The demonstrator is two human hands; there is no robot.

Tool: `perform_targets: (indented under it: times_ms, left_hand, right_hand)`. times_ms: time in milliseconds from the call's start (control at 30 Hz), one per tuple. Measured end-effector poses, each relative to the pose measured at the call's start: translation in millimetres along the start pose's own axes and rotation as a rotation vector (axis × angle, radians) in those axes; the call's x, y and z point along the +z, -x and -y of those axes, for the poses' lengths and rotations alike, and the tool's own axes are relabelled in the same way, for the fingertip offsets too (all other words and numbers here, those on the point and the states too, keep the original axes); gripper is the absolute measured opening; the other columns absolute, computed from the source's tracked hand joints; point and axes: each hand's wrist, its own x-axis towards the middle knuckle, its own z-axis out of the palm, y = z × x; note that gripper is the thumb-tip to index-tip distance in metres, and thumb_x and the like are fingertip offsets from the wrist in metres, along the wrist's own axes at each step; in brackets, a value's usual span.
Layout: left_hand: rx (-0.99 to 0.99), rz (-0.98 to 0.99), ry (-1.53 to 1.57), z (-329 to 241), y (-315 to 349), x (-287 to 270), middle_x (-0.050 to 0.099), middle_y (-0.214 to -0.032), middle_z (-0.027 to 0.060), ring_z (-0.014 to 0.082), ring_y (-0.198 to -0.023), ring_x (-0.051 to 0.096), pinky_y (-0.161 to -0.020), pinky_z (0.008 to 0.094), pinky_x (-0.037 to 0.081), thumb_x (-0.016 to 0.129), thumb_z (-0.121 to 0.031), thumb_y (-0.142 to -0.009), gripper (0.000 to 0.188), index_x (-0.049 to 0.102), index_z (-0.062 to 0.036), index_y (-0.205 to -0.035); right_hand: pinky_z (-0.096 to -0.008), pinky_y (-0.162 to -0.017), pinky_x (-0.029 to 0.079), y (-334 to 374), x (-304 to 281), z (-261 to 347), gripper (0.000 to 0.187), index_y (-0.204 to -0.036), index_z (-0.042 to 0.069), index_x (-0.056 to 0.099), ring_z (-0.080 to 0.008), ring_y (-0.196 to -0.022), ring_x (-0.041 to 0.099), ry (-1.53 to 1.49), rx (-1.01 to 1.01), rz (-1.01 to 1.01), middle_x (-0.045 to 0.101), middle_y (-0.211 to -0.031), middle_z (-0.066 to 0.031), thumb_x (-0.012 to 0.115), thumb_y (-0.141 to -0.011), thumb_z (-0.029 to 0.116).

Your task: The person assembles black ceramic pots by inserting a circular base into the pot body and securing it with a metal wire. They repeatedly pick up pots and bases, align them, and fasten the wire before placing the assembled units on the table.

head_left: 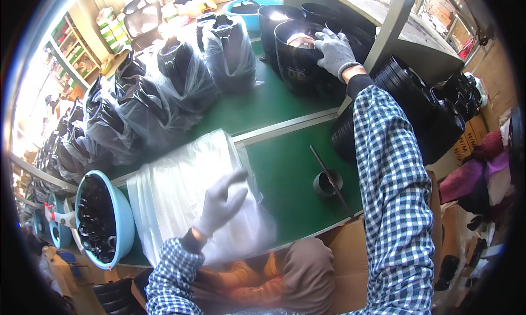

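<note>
My right hand, in a grey glove, is stretched far out at the rim of a black bucket. Its fingers hook over the rim; the thumb is hidden. More black buckets stand close around that one. My left hand, gloved too, hovers over a stack of clear plastic bags, its thumb and fingers apart and nothing in it. The bags lie flat on the near part of the green table.
Bagged black containers line the table's far left. A blue basin of black parts stands at left. Right of the bags, a thin dark rod leans across a dark ring. Stacked black lids and a metal post flank my right arm.
</note>
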Motion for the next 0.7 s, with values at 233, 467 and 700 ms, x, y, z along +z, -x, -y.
perform_targets:
  times_ms: [233,467,700]
  left_hand:
    - [0.105,-0.13,-0.124,-28,52,-4,0.076,-0.12,0.0194,0.0354,-0.112,0.074,-0.097,0.0416,0.059,0.077,-0.001,-0.088,0.041,0.073,0.0012,-0.128]
    - [0.313,-0.562,-0.611,-17,89,12,0.044,-0.164,0.0228,0.0446,-0.153,0.042,-0.126,0.062,0.033,0.086,-0.011,-0.083,0.098,0.035,-0.0054,-0.167]
    - [0.398,-0.614,-0.514,-26,146,-13,0.039,-0.166,0.0246,0.0474,-0.154,0.039,-0.126,0.0618,0.033,0.087,-0.026,-0.088,0.101,0.029,-0.0044,-0.168]
  right_hand:
    - [-0.0438,-0.098,0.056,44,-59,66,0.047,-0.125,0.007,0.075,-0.0343,-0.111,0.074,-0.196,-0.187,-0.04,0.078,-0.12,-0.0134,0.085,-0.086,0.031]
    - [-0.045,-0.086,0.06,158,-249,129,0.042,-0.108,0.0,0.079,-0.0368,-0.091,0.077,-0.623,-0.119,0.12,0.077,-0.093,-0.0226,0.085,-0.087,0.036]
    - [-0.0432,-0.084,0.062,259,-373,191,0.043,-0.094,-0.006,0.079,-0.0334,-0.08,0.077,-0.811,-0.127,0.461,0.074,-0.082,-0.0212,0.077,-0.093,0.037]
